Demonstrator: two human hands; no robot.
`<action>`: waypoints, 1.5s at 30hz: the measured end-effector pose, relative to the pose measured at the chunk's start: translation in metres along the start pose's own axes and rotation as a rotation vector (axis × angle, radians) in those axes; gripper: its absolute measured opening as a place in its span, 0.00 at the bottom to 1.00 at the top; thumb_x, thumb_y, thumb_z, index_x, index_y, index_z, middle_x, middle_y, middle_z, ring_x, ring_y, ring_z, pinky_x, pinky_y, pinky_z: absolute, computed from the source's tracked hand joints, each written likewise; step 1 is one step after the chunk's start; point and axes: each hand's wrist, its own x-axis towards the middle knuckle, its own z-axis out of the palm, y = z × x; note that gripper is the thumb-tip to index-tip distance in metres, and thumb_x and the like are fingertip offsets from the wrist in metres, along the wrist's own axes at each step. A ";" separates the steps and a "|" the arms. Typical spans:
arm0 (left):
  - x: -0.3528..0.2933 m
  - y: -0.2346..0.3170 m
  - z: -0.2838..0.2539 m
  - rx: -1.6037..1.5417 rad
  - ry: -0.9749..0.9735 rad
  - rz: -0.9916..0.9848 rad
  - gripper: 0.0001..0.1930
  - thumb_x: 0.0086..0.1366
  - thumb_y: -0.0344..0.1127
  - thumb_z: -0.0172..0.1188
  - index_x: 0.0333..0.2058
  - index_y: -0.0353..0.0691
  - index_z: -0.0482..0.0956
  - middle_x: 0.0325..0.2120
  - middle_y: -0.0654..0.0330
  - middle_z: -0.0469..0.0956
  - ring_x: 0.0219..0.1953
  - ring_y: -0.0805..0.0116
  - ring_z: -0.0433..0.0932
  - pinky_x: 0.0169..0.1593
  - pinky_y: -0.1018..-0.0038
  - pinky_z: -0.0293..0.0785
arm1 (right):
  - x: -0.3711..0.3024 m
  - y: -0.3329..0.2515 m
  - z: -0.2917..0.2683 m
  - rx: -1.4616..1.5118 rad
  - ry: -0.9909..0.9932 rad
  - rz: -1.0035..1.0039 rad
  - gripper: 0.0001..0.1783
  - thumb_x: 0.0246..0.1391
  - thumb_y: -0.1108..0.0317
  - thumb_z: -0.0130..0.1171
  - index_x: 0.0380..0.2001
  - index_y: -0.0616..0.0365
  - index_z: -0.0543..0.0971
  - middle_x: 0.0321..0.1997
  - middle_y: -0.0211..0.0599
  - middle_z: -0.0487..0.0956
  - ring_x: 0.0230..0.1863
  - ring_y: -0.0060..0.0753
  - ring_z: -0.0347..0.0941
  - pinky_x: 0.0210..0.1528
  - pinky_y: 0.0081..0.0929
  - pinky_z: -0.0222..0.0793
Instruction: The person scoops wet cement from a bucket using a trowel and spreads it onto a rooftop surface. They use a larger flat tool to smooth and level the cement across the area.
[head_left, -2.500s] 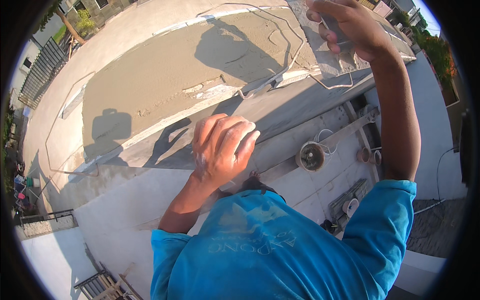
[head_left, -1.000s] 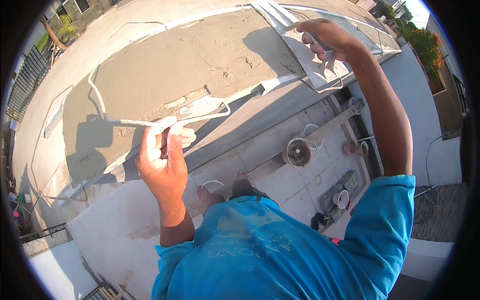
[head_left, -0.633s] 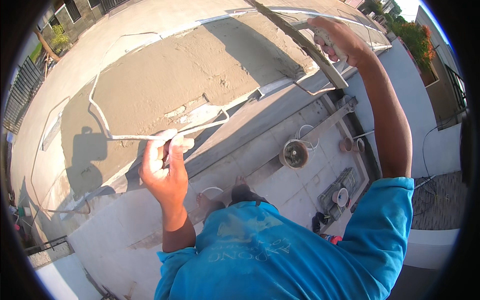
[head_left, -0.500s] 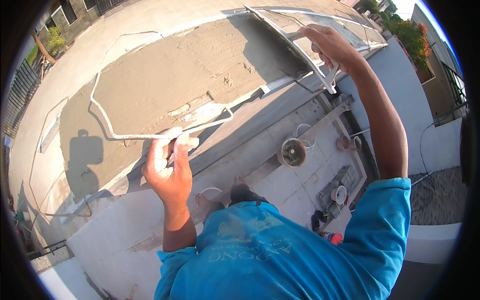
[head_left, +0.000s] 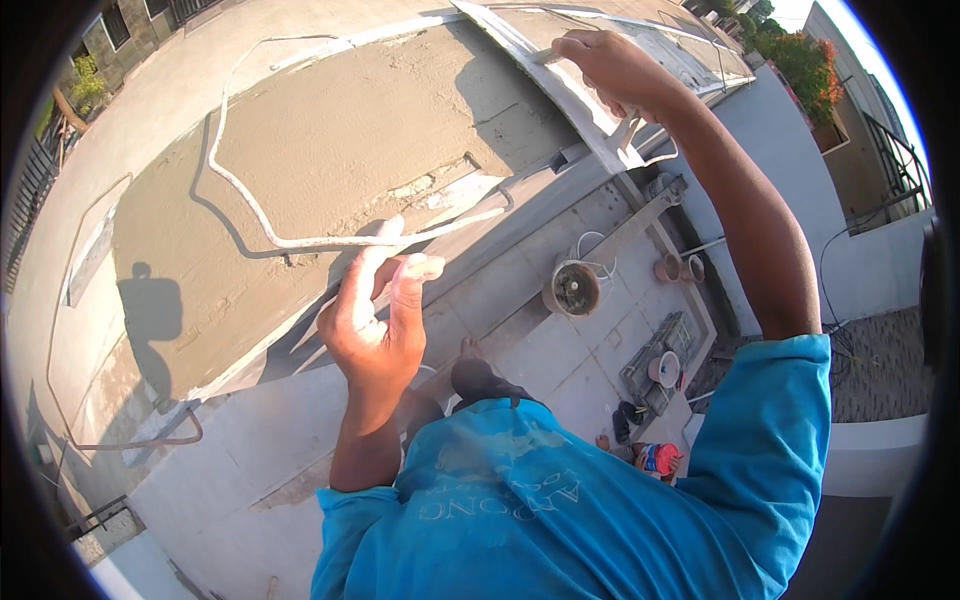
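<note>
My right hand point(head_left: 625, 75) is wrapped around the handle of a long pale float point(head_left: 590, 105), at the upper right. The float lies tilted along the edge of a fresh grey cement surface point(head_left: 350, 120). At the centre left, my left hand point(head_left: 375, 320) has its thumb and index finger apart. Its index fingertip overlaps a bent pale metal rod point(head_left: 330, 241) that arches over the cement. Whether the fingertip presses on the rod, I cannot tell. A ragged hollow point(head_left: 440, 180) marks the cement near its front edge.
A second bent rod point(head_left: 60, 330) rises at the far left. Below the wall, a bucket with cement point(head_left: 574, 290) stands beside a plank point(head_left: 640, 215). Several smaller pots point(head_left: 680, 268) and a grey crate point(head_left: 655, 360) are farther right. A partly seen person in red point(head_left: 660, 458) is at the bottom.
My left thumb and index finger, close together on the rod before, have spread apart. My right hand and the float have shifted left and up in the picture; the whole view has shifted too.
</note>
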 end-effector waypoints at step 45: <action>0.007 0.013 0.001 0.067 0.071 -0.057 0.19 0.77 0.39 0.47 0.44 0.24 0.78 0.20 0.57 0.84 0.31 0.72 0.81 0.64 0.57 0.70 | 0.023 -0.026 0.030 -0.453 0.279 -0.565 0.23 0.58 0.45 0.63 0.51 0.44 0.85 0.44 0.43 0.87 0.42 0.44 0.85 0.50 0.39 0.81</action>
